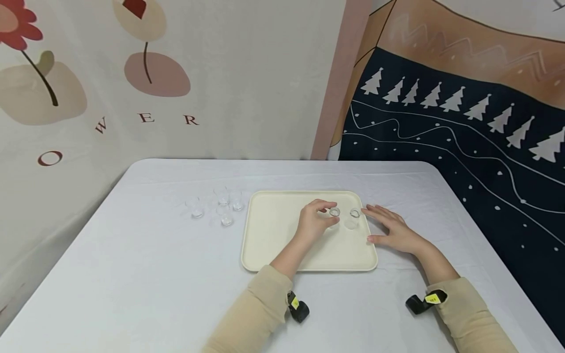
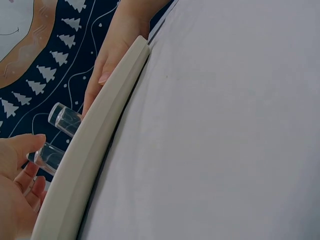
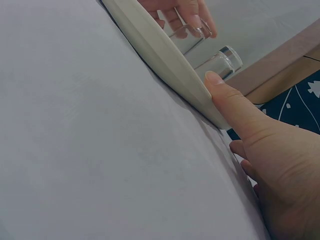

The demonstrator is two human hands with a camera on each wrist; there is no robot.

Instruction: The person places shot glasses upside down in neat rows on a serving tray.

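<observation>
Right of centre, a clear glass [image 1: 334,212] is pinched by the left hand [image 1: 314,221]; the right hand [image 1: 396,233], grip released, is placed at a tray [image 1: 271,235].

Cup [image 2: 49,157] betw. L fingers [image 1: 324,203]: clear, smooth, glossy; glass or plastic, can't tell. 2nd cup [image 2: 68,119], nr R fingers [image 1: 383,214]: same finish. Tray [image 1: 271,240] under L fingers: smooth, low-sheen, looks plastic. Tablecloth [image 1: 406,177] beyond R fingers: matt fabric, sl. creased. Sleeves [image 1: 256,309] back from fingers: matt cloth.
</observation>
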